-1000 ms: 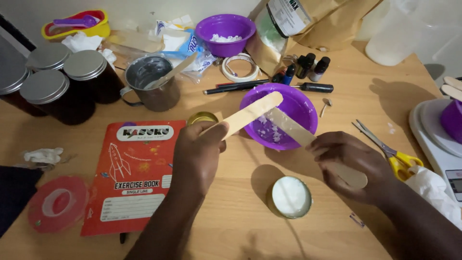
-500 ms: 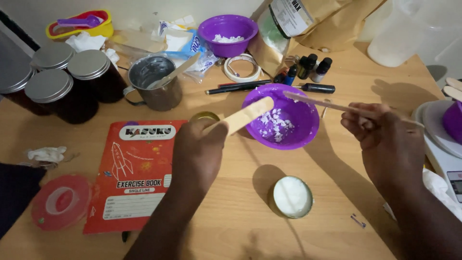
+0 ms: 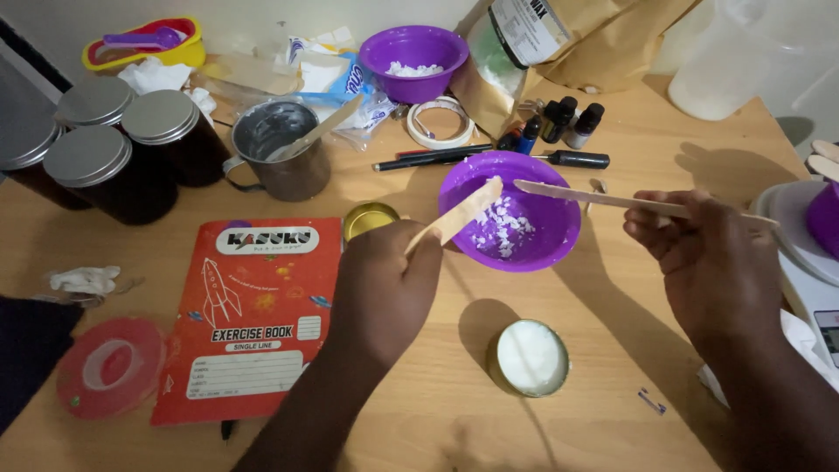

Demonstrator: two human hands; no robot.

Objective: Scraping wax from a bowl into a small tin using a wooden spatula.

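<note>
Over the purple bowl (image 3: 511,210), near the tabletop's (image 3: 612,350) centre, two flat wooden sticks are held, one per hand. L. hand (image 3: 384,293) is closed in a fist round the lower end of a broad stick (image 3: 454,218), whose upper end is tilted over the bowl's near-left rim, w/ white material clinging to the tip. R. hand (image 3: 708,253) is closed in a pinch on a longer, thinner stick (image 3: 612,199), held nearly level, its free end reaching over the bowl's far side. The two stick ends are apart, not touching.

White flakes (image 3: 500,232) lie inside the bowl, approx. at its middle. A small round tin (image 3: 531,357) filled w/ white material stands on the tabletop in front of the bowl, between the forearms, clear of both hands.

Judged for good practice: the broad stick's loaded tip should be kept above the bowl so that anything scraped off falls inside; the thin stick is best drawn along the flat face, tip-ward, w/ light pressure. The bowl is unheld, so sideways force should be avoided.

Further out: a gold lid (image 3: 369,218) just left of the bowl, a red exercise book (image 3: 253,315), a metal mug (image 3: 280,153), dark jars (image 3: 131,157) w/ metal lids, and a second purple bowl (image 3: 412,61) at the back.
</note>
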